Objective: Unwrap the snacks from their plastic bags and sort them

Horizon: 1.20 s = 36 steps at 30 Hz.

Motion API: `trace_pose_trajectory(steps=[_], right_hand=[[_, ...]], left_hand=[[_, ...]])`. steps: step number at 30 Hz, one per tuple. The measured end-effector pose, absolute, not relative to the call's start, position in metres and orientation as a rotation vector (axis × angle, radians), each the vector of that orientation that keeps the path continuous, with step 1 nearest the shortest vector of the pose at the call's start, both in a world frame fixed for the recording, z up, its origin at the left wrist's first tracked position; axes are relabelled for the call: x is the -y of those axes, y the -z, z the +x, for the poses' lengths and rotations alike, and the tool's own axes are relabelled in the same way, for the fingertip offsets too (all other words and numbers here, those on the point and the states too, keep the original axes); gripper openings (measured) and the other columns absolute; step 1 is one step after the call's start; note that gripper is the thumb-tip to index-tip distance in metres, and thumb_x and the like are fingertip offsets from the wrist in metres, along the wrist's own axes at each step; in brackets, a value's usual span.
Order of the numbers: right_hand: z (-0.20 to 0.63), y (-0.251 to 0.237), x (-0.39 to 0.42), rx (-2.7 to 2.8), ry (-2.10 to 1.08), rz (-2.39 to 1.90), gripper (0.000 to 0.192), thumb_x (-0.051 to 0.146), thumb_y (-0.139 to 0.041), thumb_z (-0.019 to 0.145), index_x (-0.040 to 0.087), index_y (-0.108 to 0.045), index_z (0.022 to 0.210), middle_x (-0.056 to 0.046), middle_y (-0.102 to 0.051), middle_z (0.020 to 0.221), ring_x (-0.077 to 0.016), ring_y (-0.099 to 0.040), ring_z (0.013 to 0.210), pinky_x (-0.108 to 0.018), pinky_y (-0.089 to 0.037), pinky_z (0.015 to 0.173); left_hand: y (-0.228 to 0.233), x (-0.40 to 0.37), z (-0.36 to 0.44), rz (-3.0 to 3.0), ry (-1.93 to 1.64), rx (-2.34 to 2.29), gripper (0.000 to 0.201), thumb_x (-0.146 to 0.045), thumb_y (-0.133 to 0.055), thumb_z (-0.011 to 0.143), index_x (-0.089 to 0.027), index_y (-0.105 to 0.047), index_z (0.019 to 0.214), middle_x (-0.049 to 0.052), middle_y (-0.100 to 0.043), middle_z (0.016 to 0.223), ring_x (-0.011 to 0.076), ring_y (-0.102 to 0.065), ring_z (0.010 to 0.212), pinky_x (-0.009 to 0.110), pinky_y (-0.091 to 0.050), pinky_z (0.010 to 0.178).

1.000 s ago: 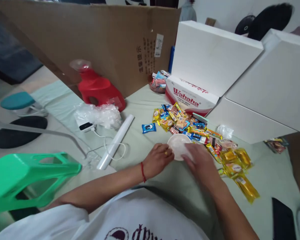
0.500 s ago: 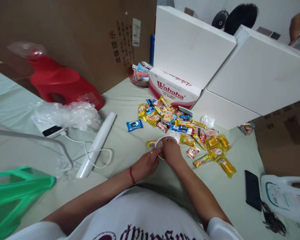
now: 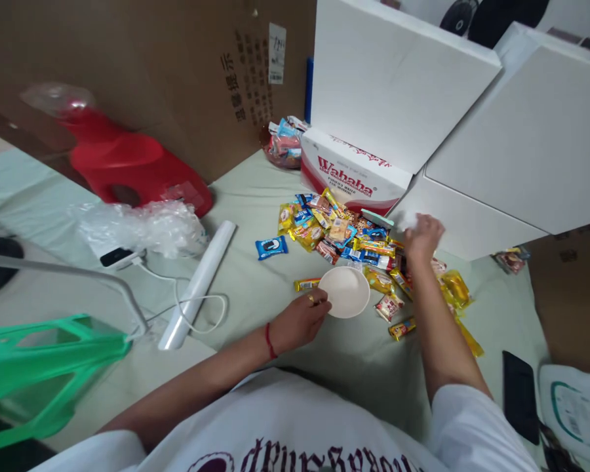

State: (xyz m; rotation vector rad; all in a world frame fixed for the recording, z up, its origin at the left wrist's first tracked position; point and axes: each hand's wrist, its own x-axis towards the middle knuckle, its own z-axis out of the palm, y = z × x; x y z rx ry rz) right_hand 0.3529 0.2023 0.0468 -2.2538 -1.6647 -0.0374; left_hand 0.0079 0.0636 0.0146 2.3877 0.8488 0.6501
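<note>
Beside the snack pile (image 3: pixel 344 233), left hand (image 3: pixel 299 321) pinches white bowl (image 3: pixel 345 292); right hand (image 3: pixel 423 237) seemingly grips plastic.

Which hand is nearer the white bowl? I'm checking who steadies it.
Left. The left hand touches the white bowl at its rim; the right hand reaches beyond it.

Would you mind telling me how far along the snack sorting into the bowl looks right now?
Barely begun: the white bowl looks empty. The left hand steadies its rim while the right hand reaches the far edge of the snack pile. All the packets are still spread on the cloth.
</note>
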Motion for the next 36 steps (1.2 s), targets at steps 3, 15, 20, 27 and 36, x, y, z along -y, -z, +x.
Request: trace_pose_trajectory(steps=[3,15,20,27,36], right_hand=[[0.353,-0.038,-0.223,1.875,-0.222,-2.345,0.062,0.016,-0.057,0.087,0.001,-0.05,0.147,-0.027,-0.057,0.14,-0.0317,-0.05,0.131,-0.042,-0.037,0.112],[0.25,-0.079,-0.048,2.805,-0.885,-1.649,0.037,0.019,-0.058,0.091,0.019,-0.073,0.125,-0.015,-0.074,0.123,-0.0288,-0.072,0.102,-0.038,-0.055,0.089],[0.26,-0.08,-0.05,2.559,-1.04,-1.524,0.028,0.014,-0.053,0.091,0.019,-0.077,0.105,-0.008,-0.077,0.103,-0.0234,-0.071,0.094,-0.031,-0.052,0.084],[0.25,-0.054,-0.129,2.471,-0.804,-2.061,0.061,0.017,-0.061,0.089,0.013,-0.051,0.149,-0.017,-0.076,0.112,-0.0285,-0.071,0.1,-0.032,-0.05,0.084],[0.299,-0.077,-0.143,2.023,-0.227,-2.336,0.044,0.022,-0.04,0.1,0.021,-0.059,0.14,-0.014,-0.059,0.139,-0.0269,-0.062,0.116,-0.038,-0.048,0.097]], left_hand=[[-0.022,-0.063,0.01,2.408,-0.572,-0.866,0.026,-0.009,-0.039,0.098,-0.016,-0.063,0.101,0.013,-0.063,0.107,0.0199,-0.061,0.094,0.032,-0.053,0.085],[-0.029,-0.049,0.034,2.391,-0.324,-0.712,0.021,-0.007,-0.045,0.093,-0.018,-0.062,0.097,0.009,-0.065,0.104,0.019,-0.061,0.088,0.031,-0.051,0.079],[-0.032,-0.033,0.032,2.358,-0.237,-0.637,0.016,-0.006,-0.05,0.09,-0.019,-0.06,0.093,0.009,-0.066,0.103,0.019,-0.062,0.085,0.029,-0.048,0.074],[-0.04,-0.028,0.01,2.197,-0.305,-0.713,0.02,-0.006,-0.051,0.09,-0.02,-0.06,0.099,0.007,-0.065,0.108,0.0185,-0.064,0.093,0.028,-0.05,0.08],[-0.035,-0.037,-0.008,2.072,-0.441,-0.702,0.025,-0.006,-0.044,0.094,-0.021,-0.061,0.103,0.006,-0.064,0.106,0.0165,-0.062,0.09,0.026,-0.048,0.078]])
